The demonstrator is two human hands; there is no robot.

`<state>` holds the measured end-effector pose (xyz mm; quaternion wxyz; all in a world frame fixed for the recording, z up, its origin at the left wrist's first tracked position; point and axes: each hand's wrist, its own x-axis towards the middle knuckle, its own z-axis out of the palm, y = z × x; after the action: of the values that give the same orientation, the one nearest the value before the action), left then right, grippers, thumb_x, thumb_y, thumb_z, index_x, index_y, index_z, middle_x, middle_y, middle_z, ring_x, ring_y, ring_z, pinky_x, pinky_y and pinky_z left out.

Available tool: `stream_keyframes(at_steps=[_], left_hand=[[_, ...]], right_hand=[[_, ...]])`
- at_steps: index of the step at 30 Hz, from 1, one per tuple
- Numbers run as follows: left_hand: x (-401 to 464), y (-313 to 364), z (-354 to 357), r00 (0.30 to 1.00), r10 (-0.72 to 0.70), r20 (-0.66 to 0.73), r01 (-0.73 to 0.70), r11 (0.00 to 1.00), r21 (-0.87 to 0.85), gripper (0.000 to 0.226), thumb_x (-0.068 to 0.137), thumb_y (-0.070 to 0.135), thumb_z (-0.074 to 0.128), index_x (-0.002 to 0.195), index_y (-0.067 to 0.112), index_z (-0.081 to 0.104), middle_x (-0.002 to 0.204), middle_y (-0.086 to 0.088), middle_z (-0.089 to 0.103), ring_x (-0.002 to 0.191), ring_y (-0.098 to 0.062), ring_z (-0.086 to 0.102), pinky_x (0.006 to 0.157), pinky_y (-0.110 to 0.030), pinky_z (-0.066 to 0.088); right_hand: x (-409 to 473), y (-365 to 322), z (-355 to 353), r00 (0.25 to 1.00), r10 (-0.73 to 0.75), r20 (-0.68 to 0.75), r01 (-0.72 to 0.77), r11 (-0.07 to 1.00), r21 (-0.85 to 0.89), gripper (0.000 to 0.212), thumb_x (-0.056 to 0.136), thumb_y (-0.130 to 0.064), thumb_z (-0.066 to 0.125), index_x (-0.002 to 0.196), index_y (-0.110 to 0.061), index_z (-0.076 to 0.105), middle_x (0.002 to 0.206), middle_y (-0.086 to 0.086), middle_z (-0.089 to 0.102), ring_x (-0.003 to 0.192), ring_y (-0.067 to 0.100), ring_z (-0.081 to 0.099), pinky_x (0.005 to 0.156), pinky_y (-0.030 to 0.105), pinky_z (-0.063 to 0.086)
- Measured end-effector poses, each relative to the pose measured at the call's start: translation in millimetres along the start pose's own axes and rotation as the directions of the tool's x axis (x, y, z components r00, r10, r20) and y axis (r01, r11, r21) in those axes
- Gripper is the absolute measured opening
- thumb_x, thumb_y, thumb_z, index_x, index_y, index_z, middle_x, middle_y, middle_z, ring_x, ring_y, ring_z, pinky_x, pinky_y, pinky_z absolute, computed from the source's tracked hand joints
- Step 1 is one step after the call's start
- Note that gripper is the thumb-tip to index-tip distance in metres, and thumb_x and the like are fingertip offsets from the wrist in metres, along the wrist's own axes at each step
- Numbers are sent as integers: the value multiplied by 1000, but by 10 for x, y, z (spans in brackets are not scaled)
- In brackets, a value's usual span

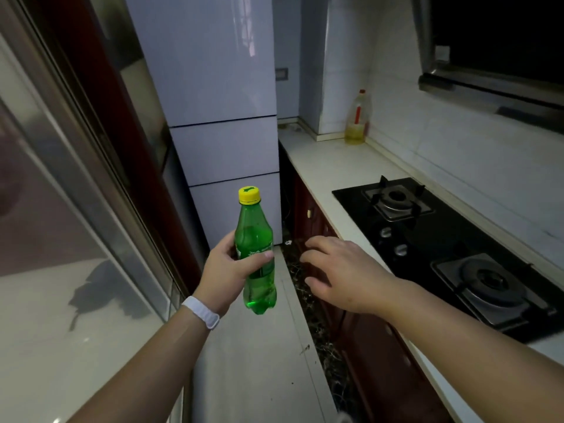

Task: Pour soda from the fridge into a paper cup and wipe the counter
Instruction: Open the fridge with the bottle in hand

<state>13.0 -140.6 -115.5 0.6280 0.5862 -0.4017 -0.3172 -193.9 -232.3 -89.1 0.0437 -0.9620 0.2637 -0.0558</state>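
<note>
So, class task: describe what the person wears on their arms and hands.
Both forearms are bare, with no sleeves in view. The left hand has a white band round its wrist, like a watch strap. The right hand shows no band, ring or glove.

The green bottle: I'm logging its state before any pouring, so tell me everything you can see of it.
The green bottle is small, of clear green plastic, with a yellow screw cap on. It stands upright in the air, above the floor and in front of the closed fridge. The left hand grips its labelled middle, thumb across the front. Liquid shows inside. The right hand is beside it, apart, fingers spread.
</note>
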Motion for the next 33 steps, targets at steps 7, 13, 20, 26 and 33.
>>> stream_keyframes(at_steps=[7, 13, 20, 26, 33], left_hand=[[797, -153, -15, 995, -18, -98, 22, 999, 43, 37, 71, 3, 84, 103, 16, 71, 95, -6, 75, 85, -17, 70, 70, -25, 54], [1581, -106, 54, 978, -28, -205, 46, 995, 87, 47, 55, 27, 89, 99, 23, 73, 93, -4, 75, 86, -19, 71, 77, -36, 56], [2180, -64, -70, 951, 7, -310, 25, 995, 98, 54, 51, 32, 86, 102, 19, 72, 98, -9, 75, 91, -25, 71, 81, -38, 58], [2531, -109, -430, 917, 0, -399, 37, 996, 86, 49, 56, 23, 86, 102, 16, 71, 95, -9, 74, 85, -18, 71, 71, -26, 56], [3251, -394, -1054, 892, -46, -450, 44, 999, -16, 54, 50, 29, 86, 101, 17, 72, 93, -8, 75, 85, -24, 71, 72, -32, 57]], right_hand=[[967, 591, 190, 996, -86, -12, 86, 995, 40, 49, 94, -45, 47, 139, -25, 45, 146, -1, 36, 133, 19, 34, 107, 38, 31], [1805, 1204, 50, 986, -165, 9, 163, 982, 96, 48, 95, -44, 47, 139, -25, 44, 146, -2, 35, 135, 17, 31, 108, 37, 30], [2568, 1644, 1, 970, -240, 36, 234, 965, 115, 49, 96, -44, 46, 141, -24, 43, 147, -2, 36, 136, 17, 31, 110, 35, 30], [3241, 1609, 3, 945, -324, 54, 317, 942, 109, 50, 97, -44, 45, 142, -25, 41, 147, -4, 35, 135, 15, 31, 111, 34, 28], [4217, 1402, 184, 921, -386, 52, 382, 921, 74, 49, 95, -46, 46, 139, -25, 44, 144, -2, 38, 132, 16, 35, 109, 35, 30]])
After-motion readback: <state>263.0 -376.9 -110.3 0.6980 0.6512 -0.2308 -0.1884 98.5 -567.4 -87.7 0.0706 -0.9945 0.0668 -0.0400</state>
